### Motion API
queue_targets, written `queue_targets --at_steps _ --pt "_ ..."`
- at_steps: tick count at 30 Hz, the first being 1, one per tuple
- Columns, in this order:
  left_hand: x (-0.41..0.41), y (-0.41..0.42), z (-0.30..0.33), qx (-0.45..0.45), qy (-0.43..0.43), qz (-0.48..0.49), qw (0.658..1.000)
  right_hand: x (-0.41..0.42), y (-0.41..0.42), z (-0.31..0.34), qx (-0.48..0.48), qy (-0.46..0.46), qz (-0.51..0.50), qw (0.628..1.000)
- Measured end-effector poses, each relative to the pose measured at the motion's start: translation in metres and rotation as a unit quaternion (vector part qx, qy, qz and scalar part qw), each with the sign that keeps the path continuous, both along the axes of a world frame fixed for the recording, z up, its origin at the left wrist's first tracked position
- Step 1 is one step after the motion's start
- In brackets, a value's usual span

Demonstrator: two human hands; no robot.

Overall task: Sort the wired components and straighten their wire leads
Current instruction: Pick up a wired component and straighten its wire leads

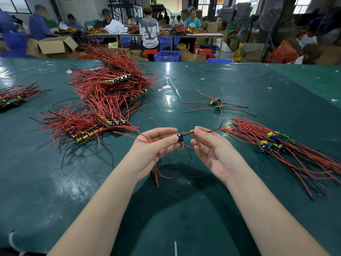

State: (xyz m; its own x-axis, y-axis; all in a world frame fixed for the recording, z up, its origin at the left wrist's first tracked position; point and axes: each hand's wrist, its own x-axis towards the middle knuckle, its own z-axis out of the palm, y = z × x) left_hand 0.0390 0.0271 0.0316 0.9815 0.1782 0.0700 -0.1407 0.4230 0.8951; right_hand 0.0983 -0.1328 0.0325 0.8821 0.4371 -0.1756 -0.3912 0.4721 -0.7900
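My left hand (156, 145) pinches a small wired component (179, 137), a little board with a blue and yellow part, above the green table (184, 200). Red leads trail left and hang down below this hand. My right hand (210, 148) pinches the component's black and red leads (206, 131) between thumb and forefinger, just right of the board. A sorted bundle of components (273, 143) with long red leads lies to the right. A big unsorted heap (108, 97) of boards and red wires lies to the left.
Two loose components (215, 104) with spread leads lie further back at centre right. Another wire bundle (14, 97) sits at the far left edge. Behind the table, several people work at benches among cardboard boxes, blue crates and red stools.
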Motion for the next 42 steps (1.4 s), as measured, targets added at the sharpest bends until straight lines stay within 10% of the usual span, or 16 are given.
queue_targets --at_steps 42 --pt "0.000 0.007 0.006 -0.117 0.075 0.014 0.990 0.013 -0.018 0.005 0.022 -0.044 -0.077 0.996"
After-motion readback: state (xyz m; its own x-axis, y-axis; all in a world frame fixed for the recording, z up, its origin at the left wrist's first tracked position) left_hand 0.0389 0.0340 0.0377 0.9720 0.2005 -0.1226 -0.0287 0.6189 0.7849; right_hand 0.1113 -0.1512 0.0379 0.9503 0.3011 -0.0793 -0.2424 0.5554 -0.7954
